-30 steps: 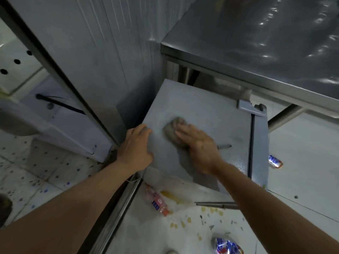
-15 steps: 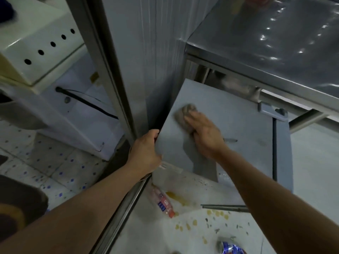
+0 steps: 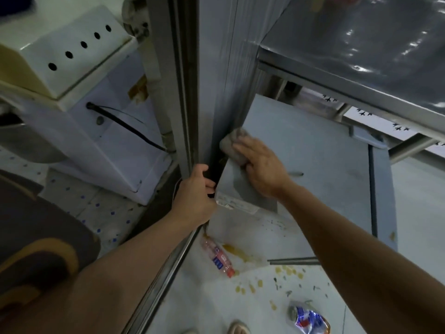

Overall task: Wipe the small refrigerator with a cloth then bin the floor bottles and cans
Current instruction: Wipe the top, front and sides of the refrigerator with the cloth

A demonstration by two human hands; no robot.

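Fridge (image 3: 313, 165) top: cloth (image 3: 228, 141) under flat R hand (image 3: 262, 169) fingers, pressed down; L hand (image 3: 195, 198) fingers curl round its corner, just left of cloth.

I can read no words here; the red-and-blue label on the bottle (image 3: 218, 257) is blurred; the can's (image 3: 308, 319) print and the pale sticker (image 3: 237, 203) on the refrigerator (image 3: 313, 165) corner are too faint.

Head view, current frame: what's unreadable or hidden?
Grey cloth on the small grey refrigerator: mostly under the right hand, head view.
Crushed blue-and-white can: label blurred.
Clear plastic bottle: label too small.
Pale object: cut off by bottom edge.
Bin: not in frame.
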